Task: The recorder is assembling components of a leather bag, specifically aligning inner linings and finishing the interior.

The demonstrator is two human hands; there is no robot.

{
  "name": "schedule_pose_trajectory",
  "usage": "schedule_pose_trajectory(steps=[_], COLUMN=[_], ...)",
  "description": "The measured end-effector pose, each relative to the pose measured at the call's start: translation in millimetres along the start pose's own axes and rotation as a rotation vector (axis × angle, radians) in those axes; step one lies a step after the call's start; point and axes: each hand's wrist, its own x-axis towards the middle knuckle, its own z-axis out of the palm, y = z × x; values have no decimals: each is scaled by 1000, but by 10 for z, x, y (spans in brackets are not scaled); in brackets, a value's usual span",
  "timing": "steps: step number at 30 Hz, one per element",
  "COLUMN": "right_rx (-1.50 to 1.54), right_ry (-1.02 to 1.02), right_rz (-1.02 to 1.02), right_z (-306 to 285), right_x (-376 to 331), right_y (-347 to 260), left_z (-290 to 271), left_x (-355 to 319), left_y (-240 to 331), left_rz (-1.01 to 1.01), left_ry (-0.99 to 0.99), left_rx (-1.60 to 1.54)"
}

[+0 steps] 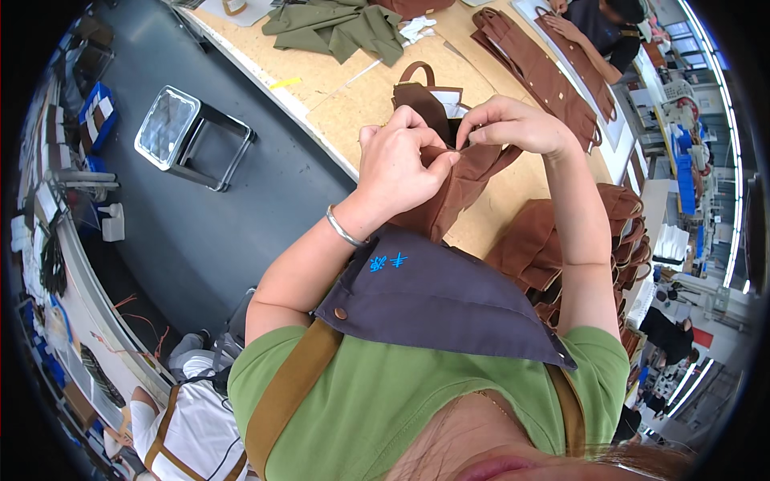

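Two hands pinched on one brown fabric piece

I find both hands closed on the same spot. My left hand (397,164) has thumb and fingers pinched shut on the upper edge of the brown fabric (453,196); my right hand (513,124) pinches the same edge just beside it, fingertips nearly touching. The fabric hangs down and toward me from the grip, its long axis running from the hands to my apron (441,297). Neither hand is nearer; they meet over the piece. It is held just above the table (361,96). A stack of similar brown pieces (545,240) lies on my right.
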Motion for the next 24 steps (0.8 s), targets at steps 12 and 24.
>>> schedule_pose_trajectory(steps=[12,24], right_rx=[-73,-246], right_ry=[91,160], right_rz=[-40,-75], right_z=[120,173], right_x=[-46,-36], right_y=[-10,-25], left_z=[23,-325], left_x=[-5,147], left_y=[53,22], left_rz=[46,37], left_ry=[32,-225], left_rx=[30,-99])
